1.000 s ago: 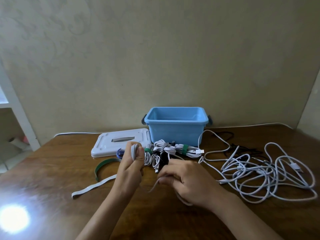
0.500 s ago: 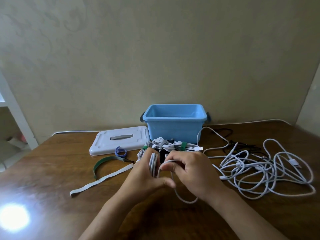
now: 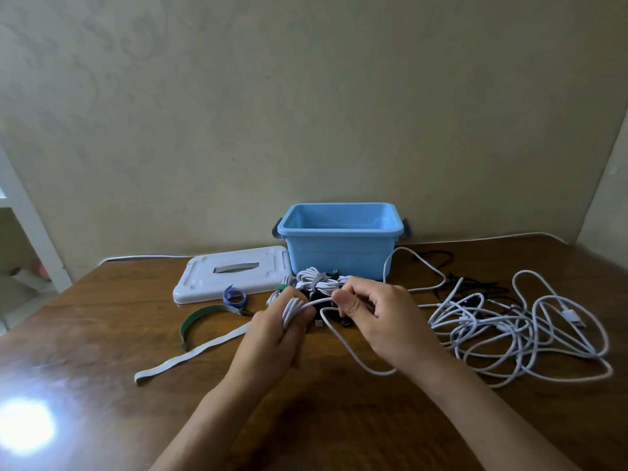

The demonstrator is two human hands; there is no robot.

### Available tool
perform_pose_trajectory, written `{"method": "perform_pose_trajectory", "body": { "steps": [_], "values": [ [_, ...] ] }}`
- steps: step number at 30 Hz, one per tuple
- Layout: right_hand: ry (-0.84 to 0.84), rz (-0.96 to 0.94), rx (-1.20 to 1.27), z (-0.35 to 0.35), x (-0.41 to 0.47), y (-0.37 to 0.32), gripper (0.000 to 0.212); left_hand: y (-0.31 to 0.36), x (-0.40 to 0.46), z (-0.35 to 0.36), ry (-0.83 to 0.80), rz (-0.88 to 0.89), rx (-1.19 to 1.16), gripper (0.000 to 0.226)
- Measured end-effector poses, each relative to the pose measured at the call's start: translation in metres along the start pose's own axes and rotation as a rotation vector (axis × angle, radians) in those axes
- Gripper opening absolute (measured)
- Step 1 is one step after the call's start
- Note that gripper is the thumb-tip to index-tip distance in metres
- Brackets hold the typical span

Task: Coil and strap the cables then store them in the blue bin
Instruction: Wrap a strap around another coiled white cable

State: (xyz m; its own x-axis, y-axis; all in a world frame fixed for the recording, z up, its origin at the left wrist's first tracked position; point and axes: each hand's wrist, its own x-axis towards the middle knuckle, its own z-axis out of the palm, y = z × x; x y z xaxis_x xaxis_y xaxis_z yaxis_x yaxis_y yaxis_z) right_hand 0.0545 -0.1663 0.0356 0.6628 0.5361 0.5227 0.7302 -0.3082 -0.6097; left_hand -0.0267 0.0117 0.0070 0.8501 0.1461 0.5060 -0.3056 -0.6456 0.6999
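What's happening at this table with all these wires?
A person is coiling a white cable. The left hand grips the loops wound so far, and the right hand pinches the loose length to feed the next turn. Strapped bundles lie in front of the open blue bin, a tangle of cables waits on the right, and spare straps lie on the left.

The right hand [image 3: 380,317] covers part of the strapped bundles [image 3: 316,282] before the blue bin [image 3: 339,253]. The tangled white cables [image 3: 516,331] overlap too much to count. Both forearms run off the bottom edge.
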Motion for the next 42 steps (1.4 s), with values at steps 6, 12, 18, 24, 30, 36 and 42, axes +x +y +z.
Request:
{"method": "perform_pose_trajectory", "body": {
  "steps": [6, 12, 18, 24, 30, 36, 42],
  "values": [
    [0.127, -0.062, 0.070, 0.007, -0.001, -0.003, 0.032, 0.000, 0.001, 0.006, -0.030, -0.070, 0.009, 0.023],
    [-0.044, -0.089, 0.288, 0.004, -0.003, -0.007, 0.026, -0.014, 0.004, 0.005, 0.033, -0.134, 0.099, 0.026],
    [0.111, 0.007, 0.195, 0.011, 0.000, -0.003, 0.032, 0.001, -0.003, 0.009, -0.083, -0.046, -0.004, 0.043],
    [-0.045, 0.034, -0.058, 0.023, -0.006, 0.000, 0.044, 0.016, -0.003, 0.010, 0.057, -0.004, -0.188, 0.018],
    [-0.188, 0.033, -0.090, 0.031, -0.008, -0.013, 0.042, 0.009, 0.000, 0.008, 0.124, 0.016, -0.123, 0.030],
    [-0.260, 0.137, 0.038, 0.012, -0.003, -0.006, 0.014, 0.001, 0.008, -0.005, 0.302, -0.041, -0.122, 0.044],
    [-0.292, 0.081, -0.064, 0.031, -0.011, -0.005, 0.011, 0.005, 0.008, 0.005, 0.220, 0.017, -0.199, 0.045]
  ]
}}
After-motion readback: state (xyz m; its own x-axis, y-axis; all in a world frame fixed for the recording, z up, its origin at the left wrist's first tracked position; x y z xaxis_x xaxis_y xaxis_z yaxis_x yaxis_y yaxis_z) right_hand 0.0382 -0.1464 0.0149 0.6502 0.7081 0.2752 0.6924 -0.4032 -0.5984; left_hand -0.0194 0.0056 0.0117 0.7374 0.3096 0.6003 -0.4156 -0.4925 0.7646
